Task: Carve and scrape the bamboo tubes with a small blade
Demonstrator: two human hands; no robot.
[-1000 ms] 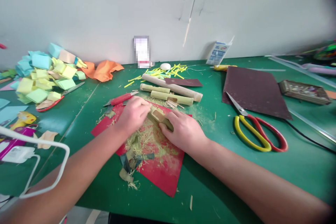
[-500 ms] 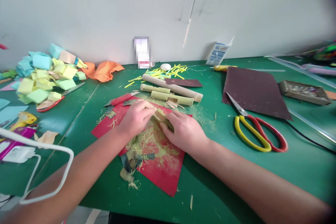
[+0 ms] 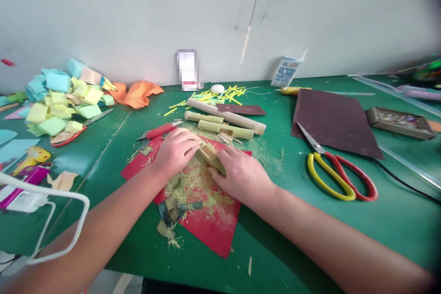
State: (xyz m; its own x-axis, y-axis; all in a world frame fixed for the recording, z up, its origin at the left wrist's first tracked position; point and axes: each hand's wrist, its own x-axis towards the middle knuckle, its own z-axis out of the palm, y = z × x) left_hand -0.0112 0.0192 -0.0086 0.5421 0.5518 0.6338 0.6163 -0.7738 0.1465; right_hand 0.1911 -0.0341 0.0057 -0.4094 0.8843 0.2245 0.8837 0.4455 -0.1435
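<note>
Over a red sheet (image 3: 210,234) strewn with fibrous shavings (image 3: 188,183), my right hand (image 3: 239,172) is wrapped round a short bamboo piece (image 3: 212,158) with an opening cut in its upper side. At the left end of that piece, my left hand (image 3: 179,147) has its fingers closed; whether they grip the bamboo or something small is hidden. Just beyond the hands lie two bamboo pieces (image 3: 225,129) and a longer pale tube (image 3: 237,119). A red-handled knife (image 3: 160,130) rests beside my left hand.
Large scissors (image 3: 330,170) and a dark brown sheet (image 3: 334,119) lie to the right, near a narrow tray (image 3: 399,122). Folded paper pieces (image 3: 65,101) are heaped at the left. A white curved tube (image 3: 77,195) crosses the lower left. A pale wall (image 3: 138,18) stands behind.
My left hand has shifted slightly left along the bamboo piece, and more of its cut opening shows between the hands. My right hand still holds it.
</note>
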